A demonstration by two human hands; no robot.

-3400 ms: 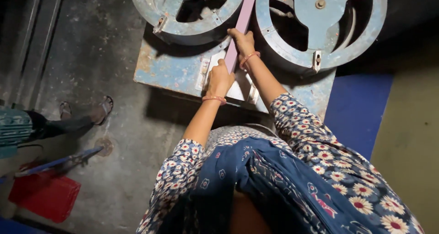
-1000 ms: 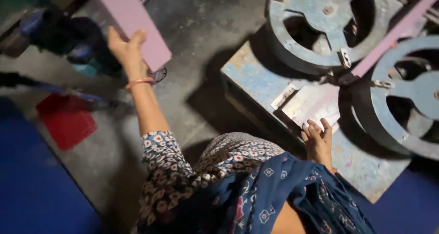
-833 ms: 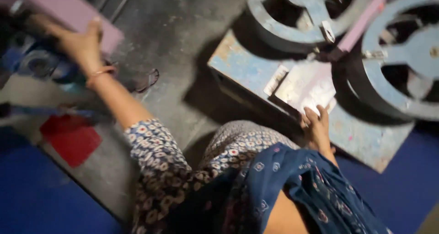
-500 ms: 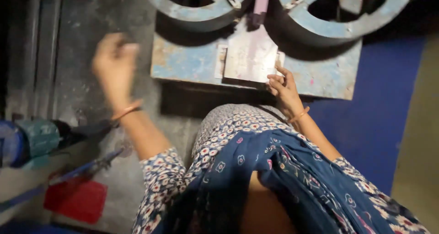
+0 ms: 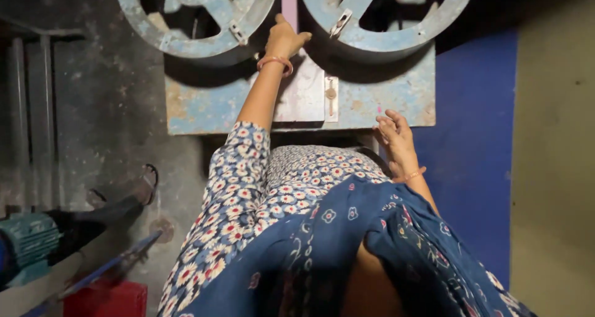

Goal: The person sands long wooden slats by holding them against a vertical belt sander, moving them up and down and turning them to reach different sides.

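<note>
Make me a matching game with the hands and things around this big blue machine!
Things:
1. left hand
2. right hand
3. red box
4. teal motor

Places:
A. at the bottom left corner, on the floor
B. up at the pink strip between the two blue wheels
C. at the left edge, above the red box
D. open, at the near edge of the machine table

Pairs: 1-B, 2-D, 3-A, 4-C
</note>
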